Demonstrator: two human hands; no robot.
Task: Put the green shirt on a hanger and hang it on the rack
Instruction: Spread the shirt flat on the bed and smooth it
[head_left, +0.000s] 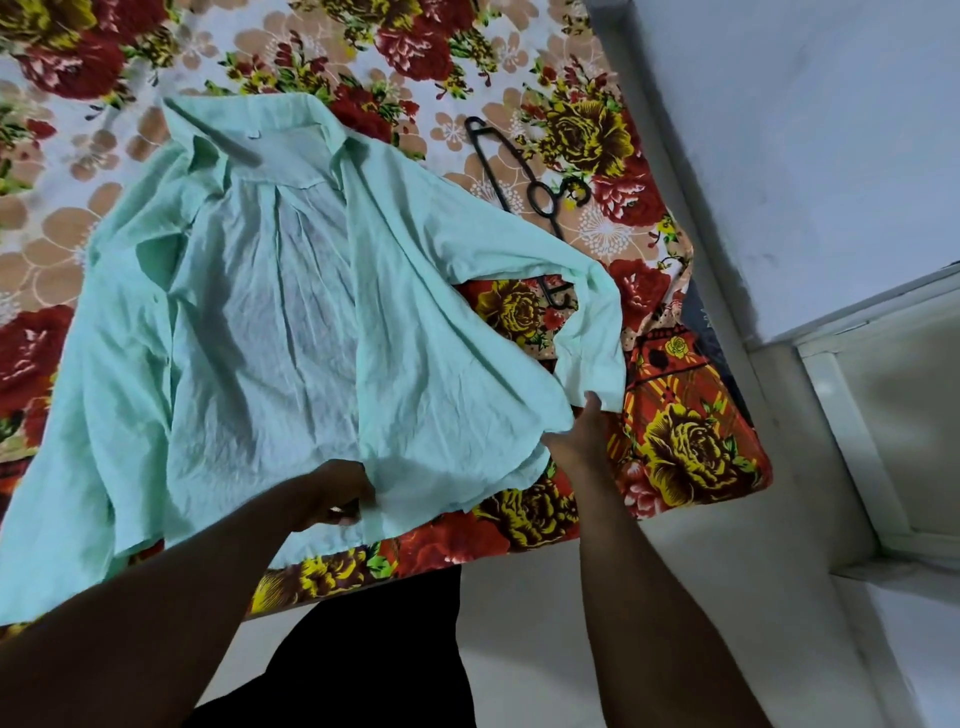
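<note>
Head view down onto a bed (691, 457) covered with a flowered sheet of red, yellow and beige. Spread open over its middle and left part, collar toward the far edge, hem at the near edge: green shirt (270, 322). Left hand (337, 499) pinching the hem at the near edge; right hand (582, 436) gripping the shirt's right border toward the near right corner, well apart from the other. Black hanger (546, 214) flat near the right edge, partly under a sleeve. Beside the bed, pale floor (545, 597), grey-white wall (805, 130), white frame (841, 415).
</note>
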